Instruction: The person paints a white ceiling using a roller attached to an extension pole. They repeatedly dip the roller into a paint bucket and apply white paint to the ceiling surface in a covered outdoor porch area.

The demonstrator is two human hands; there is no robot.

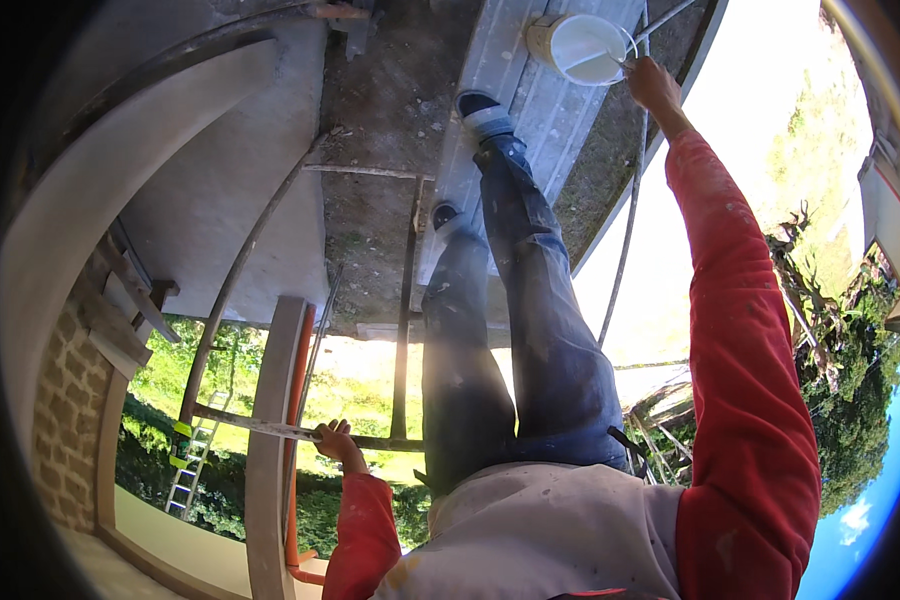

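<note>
At the upper right, my right hand (655, 88) is closed beside the rim of a white bucket (545, 42). A thin piece runs from the fingers to the bucket; whether it is the wire handle or a tool's handle, I cannot tell. Pale liquid, looking like paint, shows inside the bucket. Low on the left, my left hand (340, 446) grips a horizontal scaffold bar (260, 426), fingers curled over it. Beneath my shoes lie long metal scaffold planks (545, 120), and the bucket is over their far end.
Scaffold tubes (404, 310) frame my left side, and another tube (625, 230) passes on my right. A grey post with an orange pipe (300, 360) rises near my left hand. Further left are a curved wall (130, 180) and a ladder (192, 465). Bare ground lies below.
</note>
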